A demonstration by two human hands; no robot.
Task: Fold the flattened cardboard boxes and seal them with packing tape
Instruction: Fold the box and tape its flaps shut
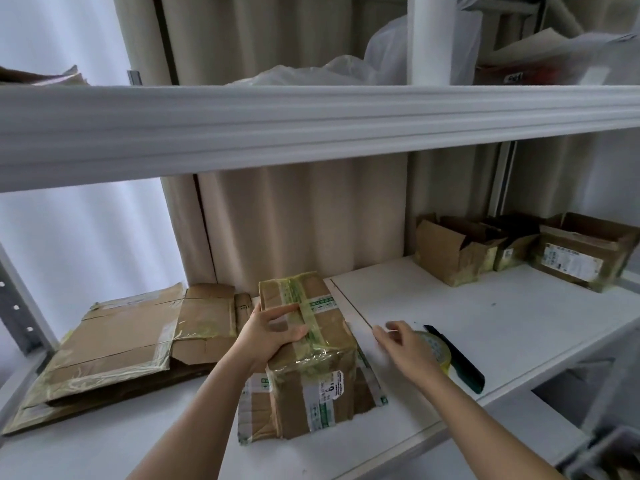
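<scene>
A folded cardboard box [311,344], closed on top and wrapped in yellowish-green tape, stands on the white shelf [485,317] in front of me. My left hand [273,330] grips its left top edge, thumb on the top face. Under the box lies a flattened piece of cardboard [263,410]. My right hand [405,348] hovers just right of the box with relaxed, spread fingers, over a roll of packing tape [438,348] on a dark green dispenser [460,362]. Whether the fingers touch the roll is unclear.
A stack of flattened boxes [114,344] lies at the left of the shelf. Three open-topped boxes [457,251] stand at the back right. An upper shelf beam [311,129] spans overhead, with plastic bags above it. A grey upright post [17,317] stands at far left.
</scene>
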